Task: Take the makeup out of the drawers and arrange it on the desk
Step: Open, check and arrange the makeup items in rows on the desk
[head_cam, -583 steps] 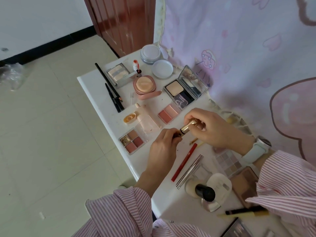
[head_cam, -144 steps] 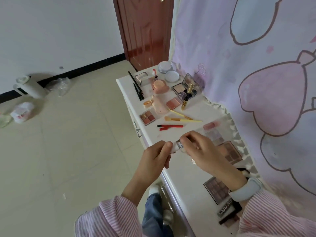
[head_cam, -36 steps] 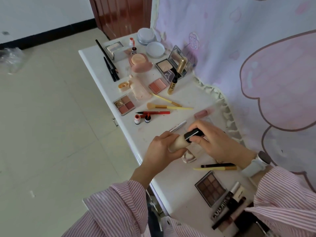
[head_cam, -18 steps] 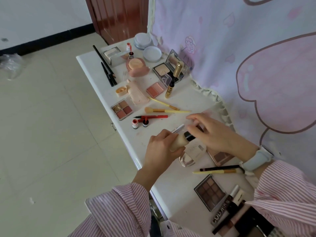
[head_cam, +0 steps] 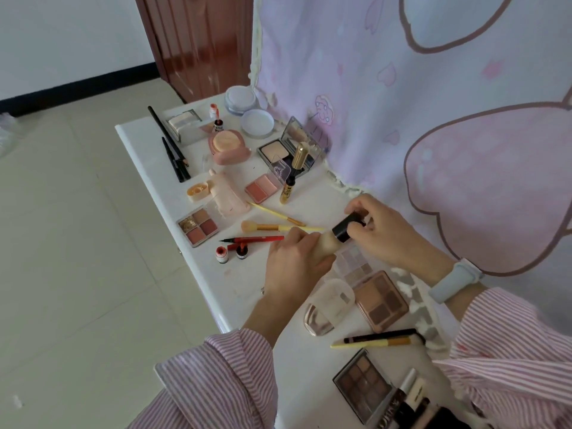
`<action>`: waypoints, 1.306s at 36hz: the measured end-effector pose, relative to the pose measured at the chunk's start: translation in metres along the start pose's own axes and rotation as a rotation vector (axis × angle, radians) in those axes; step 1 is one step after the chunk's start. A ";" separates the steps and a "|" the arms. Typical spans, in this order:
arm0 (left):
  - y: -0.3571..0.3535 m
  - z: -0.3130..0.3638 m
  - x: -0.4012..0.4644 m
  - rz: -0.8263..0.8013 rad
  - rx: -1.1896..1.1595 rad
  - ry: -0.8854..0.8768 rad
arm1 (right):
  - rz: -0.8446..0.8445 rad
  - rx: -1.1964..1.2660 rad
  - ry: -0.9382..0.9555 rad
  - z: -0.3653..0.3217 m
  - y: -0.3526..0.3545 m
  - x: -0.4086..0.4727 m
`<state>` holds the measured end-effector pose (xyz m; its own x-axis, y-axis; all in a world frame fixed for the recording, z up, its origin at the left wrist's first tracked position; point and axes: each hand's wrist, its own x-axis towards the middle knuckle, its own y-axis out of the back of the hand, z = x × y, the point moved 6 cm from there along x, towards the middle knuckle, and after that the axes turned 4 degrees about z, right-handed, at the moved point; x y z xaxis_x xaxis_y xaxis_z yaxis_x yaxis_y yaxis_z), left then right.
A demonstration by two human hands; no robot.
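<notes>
Over the near middle of the white desk the left hand is wrapped round the pale body of a foundation bottle, fingers curled over it so that most of the body is covered. The bottle is held just above the desk top rather than standing on it, and its long axis runs from the left hand up and to the right — body low and left, black cap high and right. That tilt is what the next move turns on, as I judge it: the cap end points straight into the right hand, which pinches the cap with thumb and fingertips, so the right hand is the nearer one for any twisting or lifting of the cap, while the left steadies the body. Whether the cap is tight, loosened or already free cannot be told, since fingers cover the joint. To the left of the hands lie a four-colour palette, two small red-topped bottles, a red liner pen and a yellow brush; to the right and nearer, a brown palette lies partly under the right wrist. The far end of the brush handle is hidden behind the bottle, the items at the near right edge are cut off, and no drawer shows.
</notes>
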<state>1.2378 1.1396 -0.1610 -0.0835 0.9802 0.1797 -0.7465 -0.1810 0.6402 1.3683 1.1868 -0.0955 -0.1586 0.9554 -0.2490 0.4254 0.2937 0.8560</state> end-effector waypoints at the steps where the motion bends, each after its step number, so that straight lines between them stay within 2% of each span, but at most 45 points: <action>1: -0.001 -0.001 0.003 -0.001 0.006 -0.001 | -0.012 0.053 -0.004 0.001 0.001 0.001; 5: -0.005 0.001 0.012 0.002 0.034 -0.021 | 0.040 0.010 -0.107 0.008 0.005 0.006; 7: -0.007 0.004 0.017 0.021 0.035 -0.037 | 0.106 -0.022 -0.098 0.009 0.007 0.012; 10: -0.010 0.008 0.024 0.046 0.038 -0.051 | 0.164 0.057 -0.082 0.014 0.011 0.019; 22: -0.022 0.006 0.040 0.015 0.017 -0.006 | 0.200 0.187 -0.074 0.031 0.030 0.039; 32: -0.030 -0.001 0.053 0.041 -0.050 0.041 | 0.214 0.506 -0.112 0.044 0.019 0.044; 47: -0.035 0.000 0.064 0.037 -0.035 0.030 | 0.286 0.517 0.021 0.032 0.018 0.057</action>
<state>1.2588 1.2083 -0.1720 -0.1304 0.9750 0.1799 -0.7652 -0.2144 0.6070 1.3955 1.2478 -0.1086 0.0115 0.9996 -0.0272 0.8320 0.0055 0.5547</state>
